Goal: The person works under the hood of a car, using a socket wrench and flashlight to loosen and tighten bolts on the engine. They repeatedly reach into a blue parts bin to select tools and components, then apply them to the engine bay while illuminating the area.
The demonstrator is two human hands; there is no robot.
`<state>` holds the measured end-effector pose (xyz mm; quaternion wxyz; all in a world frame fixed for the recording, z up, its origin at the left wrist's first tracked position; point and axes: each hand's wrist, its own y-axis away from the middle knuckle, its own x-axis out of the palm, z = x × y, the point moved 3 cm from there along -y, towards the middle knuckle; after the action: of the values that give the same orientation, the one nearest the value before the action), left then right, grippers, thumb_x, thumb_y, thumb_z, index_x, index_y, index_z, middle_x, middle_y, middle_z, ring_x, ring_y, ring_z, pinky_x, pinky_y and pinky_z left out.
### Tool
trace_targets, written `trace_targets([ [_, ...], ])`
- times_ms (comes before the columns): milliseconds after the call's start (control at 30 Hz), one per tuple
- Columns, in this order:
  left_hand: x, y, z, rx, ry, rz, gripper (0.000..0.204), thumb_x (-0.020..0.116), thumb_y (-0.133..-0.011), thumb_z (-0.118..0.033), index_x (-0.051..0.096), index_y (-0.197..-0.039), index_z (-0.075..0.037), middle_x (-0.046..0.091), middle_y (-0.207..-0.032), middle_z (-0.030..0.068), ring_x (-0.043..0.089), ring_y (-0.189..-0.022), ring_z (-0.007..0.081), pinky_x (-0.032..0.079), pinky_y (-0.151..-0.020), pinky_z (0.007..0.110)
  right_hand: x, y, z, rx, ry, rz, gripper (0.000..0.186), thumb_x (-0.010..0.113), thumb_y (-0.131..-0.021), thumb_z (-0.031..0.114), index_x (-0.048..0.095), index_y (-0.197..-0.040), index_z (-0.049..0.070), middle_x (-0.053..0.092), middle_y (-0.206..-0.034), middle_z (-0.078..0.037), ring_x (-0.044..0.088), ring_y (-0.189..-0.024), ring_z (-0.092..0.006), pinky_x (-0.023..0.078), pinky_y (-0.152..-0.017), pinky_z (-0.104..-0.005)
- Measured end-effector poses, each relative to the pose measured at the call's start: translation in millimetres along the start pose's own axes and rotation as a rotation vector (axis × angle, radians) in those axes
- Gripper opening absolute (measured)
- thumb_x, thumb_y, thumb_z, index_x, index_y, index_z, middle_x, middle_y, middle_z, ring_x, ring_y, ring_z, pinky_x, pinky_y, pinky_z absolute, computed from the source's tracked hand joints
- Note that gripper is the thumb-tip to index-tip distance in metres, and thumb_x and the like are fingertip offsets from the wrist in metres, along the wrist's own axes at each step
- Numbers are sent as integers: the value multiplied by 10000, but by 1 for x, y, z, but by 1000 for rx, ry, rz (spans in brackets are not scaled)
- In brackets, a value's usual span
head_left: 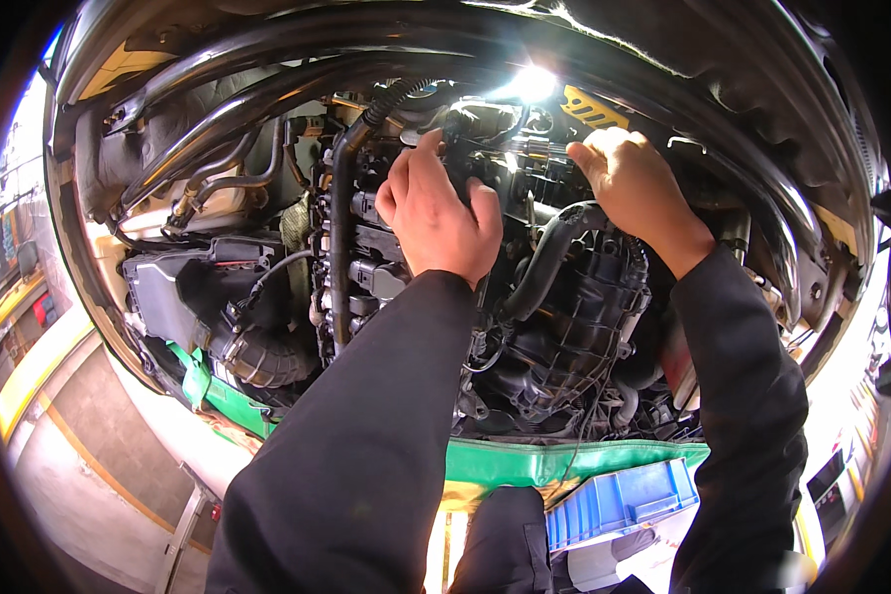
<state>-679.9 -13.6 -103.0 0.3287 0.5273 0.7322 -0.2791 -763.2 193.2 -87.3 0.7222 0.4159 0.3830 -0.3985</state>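
My left hand reaches over the middle of an open engine bay, its fingers curled and its thumb raised beside a dark part at the back of the engine. What lies within those fingers is hidden. To the right, my right hand is closed, thumb and fingers together, at the end of a shiny silver rod-like tool. That tool runs leftward from the right hand toward the left one; its far end is lost among dark parts. Just below the right hand bends a thick black hose.
A bright lamp shines at the back, near a yellow bracket. A black air box sits at left. Green cover cloth lines the front edge. Below it stands a blue plastic bin. Black bars arch across the rear.
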Motion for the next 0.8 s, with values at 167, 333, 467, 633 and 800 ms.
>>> trace_targets([
  [167, -1, 0, 1, 37, 3, -6, 581, 602, -834, -174, 516, -1385, -14, 621, -1244, 149, 507, -1270, 322, 289, -1102, 515, 0, 7, -4, -125, -50, -199, 347, 664, -994, 366, 758, -909, 42, 730, -869, -174, 687, -843, -405, 539, -775, -478],
  [333, -1, 1, 1, 63, 3, -22, 579, 599, -837, -165, 513, -1389, -14, 614, -1210, 133, 517, -1236, 317, 296, -1084, 509, 0, 16, -10, -136, -85, -219, 332, 682, -983, 350, 759, -928, 33, 734, -900, -177, 685, -856, -390, 539, -773, -474],
  [467, -1, 0, 1, 61, 13, -4, 589, 598, -831, -169, 510, -1395, -23, 610, -1189, 128, 525, -1206, 311, 299, -1075, 505, 4, 13, -17, -76, -162, -182, 377, 695, -968, 387, 751, -958, 15, 743, -938, -167, 691, -886, -382, 542, -809, -466],
  [633, -2, 0, 1, 42, 17, 19, 597, 592, -827, -177, 508, -1400, -32, 596, -1219, 125, 526, -1215, 307, 298, -1078, 498, 9, 5, -26, -84, -184, -108, 473, 669, -985, 444, 710, -1020, -26, 716, -940, -172, 641, -941, -353, 515, -856, -429],
  [800, 0, 0, 2, 56, 16, -21, 580, 587, -840, -175, 513, -1397, -31, 598, -1253, 126, 523, -1245, 306, 294, -1089, 492, 11, -3, -33, -55, -251, -63, 556, 665, -960, 523, 717, -1000, -29, 719, -947, -180, 657, -938, -351, 514, -880, -428],
])
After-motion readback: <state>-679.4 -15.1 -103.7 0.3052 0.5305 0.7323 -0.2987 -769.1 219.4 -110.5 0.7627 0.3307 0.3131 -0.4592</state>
